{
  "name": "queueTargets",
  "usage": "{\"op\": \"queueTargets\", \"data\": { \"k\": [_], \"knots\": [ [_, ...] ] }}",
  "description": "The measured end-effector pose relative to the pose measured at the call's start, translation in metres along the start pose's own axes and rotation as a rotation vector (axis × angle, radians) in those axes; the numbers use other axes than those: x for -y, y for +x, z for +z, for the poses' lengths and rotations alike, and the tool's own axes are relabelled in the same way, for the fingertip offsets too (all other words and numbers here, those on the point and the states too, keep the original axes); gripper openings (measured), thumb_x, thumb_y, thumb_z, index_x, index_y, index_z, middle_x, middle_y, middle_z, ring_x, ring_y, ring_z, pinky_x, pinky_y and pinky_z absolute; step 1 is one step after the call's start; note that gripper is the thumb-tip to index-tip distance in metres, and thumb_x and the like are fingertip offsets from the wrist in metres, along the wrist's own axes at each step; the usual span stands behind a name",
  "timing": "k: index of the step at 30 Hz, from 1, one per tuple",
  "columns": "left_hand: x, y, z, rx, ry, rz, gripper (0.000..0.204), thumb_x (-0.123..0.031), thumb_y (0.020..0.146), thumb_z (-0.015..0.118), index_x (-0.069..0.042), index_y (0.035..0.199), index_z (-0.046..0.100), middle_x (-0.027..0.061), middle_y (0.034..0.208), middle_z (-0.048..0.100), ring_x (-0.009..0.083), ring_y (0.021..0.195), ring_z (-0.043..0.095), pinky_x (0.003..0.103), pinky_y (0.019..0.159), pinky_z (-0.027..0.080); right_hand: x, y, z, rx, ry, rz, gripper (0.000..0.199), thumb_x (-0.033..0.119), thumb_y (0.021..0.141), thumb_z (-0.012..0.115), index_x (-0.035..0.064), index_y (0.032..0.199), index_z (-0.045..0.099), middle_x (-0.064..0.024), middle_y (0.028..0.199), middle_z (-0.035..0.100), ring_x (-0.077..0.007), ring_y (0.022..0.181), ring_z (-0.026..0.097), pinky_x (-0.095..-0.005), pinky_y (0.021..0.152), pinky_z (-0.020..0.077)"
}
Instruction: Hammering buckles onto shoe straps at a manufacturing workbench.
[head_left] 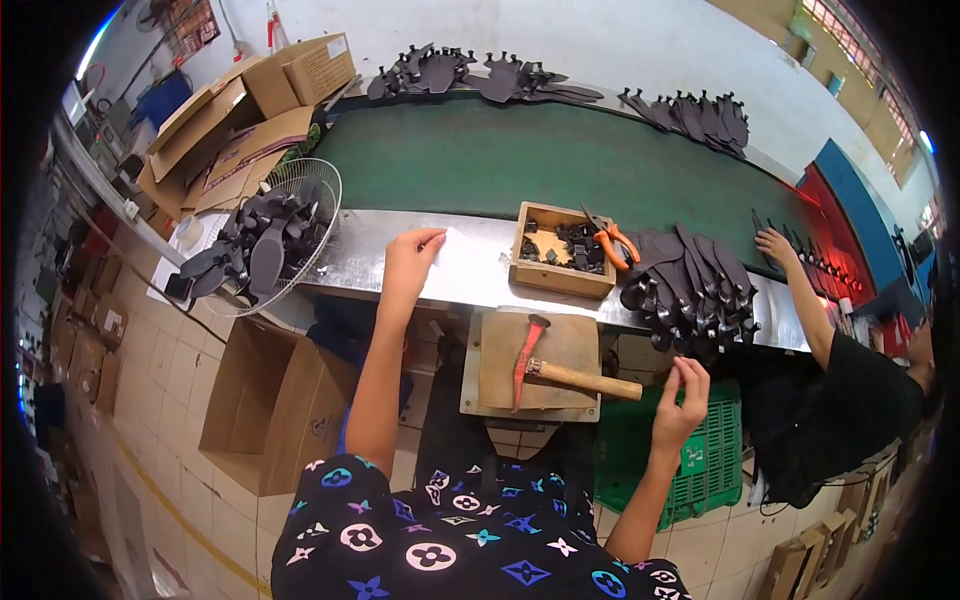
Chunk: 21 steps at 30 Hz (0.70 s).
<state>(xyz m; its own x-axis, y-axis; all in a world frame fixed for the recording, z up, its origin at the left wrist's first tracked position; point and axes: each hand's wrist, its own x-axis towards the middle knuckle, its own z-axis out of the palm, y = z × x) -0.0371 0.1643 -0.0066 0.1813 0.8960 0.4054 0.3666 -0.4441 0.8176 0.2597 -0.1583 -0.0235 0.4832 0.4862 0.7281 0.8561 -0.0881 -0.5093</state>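
My left hand [410, 265] is raised over the metal table edge [365, 250], thumb and fingertips pinched together; I cannot make out anything in them. My right hand [682, 408] hovers just below a pile of dark shoe-sole pieces with small heels [690, 280]. Its fingers are bent towards the thumb, and whatever they may hold is too small to name. Between my hands, a hammer [575, 377] with a red head and wooden handle lies on a tan-topped work block [500, 345]. Beyond it sits a wooden box [563, 282] of small black parts, with orange-handled pliers [615, 243] across its right side.
A wire basket [335, 200] full of dark soles stands left, near cardboard boxes [320, 70]. Behind runs a green conveyor belt [520, 150] with more soles along its far edge. A co-worker's hand [775, 247] reaches in at right. Below are a green crate [715, 455] and an open carton [290, 400].
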Motion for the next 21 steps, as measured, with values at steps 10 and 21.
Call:
{"op": "queueTargets", "data": {
  "k": [10, 21],
  "knots": [
    [0.079, -0.001, 0.019, 0.197, 0.188, -0.232, 0.029, -0.012, 0.082, 0.074, -0.002, 0.109, 0.071, 0.019, 0.078, 0.071, 0.0283, 0.069, 0.07, 0.036, 0.067, 0.054, -0.015, 0.02, -0.008, -0.001, -0.014, 0.124, 0.014, 0.003, 0.096, 0.059, 0.0002, 0.107, 0.066, -0.0107, 0.108, 0.065, -0.0218, 0.093, 0.063, -0.0312, 0.076, 0.0516],
    [0.052, -0.02, 0.019, 0.395, 0.5, 0.216, 0.063, -0.032, 0.08, 0.077, -0.005, 0.133, 0.056, 0.0152, 0.115, 0.059, 0.0341, 0.106, 0.055, 0.043, 0.093, 0.047, -0.094, 0.122, 0.041, 0.119, -0.35, -0.093, 0.046, 0.032, 0.093, 0.065, -0.0035, 0.121, 0.058, -0.0194, 0.121, 0.061, -0.0384, 0.113, 0.057, -0.0489, 0.096, 0.0438]
  ]
}}
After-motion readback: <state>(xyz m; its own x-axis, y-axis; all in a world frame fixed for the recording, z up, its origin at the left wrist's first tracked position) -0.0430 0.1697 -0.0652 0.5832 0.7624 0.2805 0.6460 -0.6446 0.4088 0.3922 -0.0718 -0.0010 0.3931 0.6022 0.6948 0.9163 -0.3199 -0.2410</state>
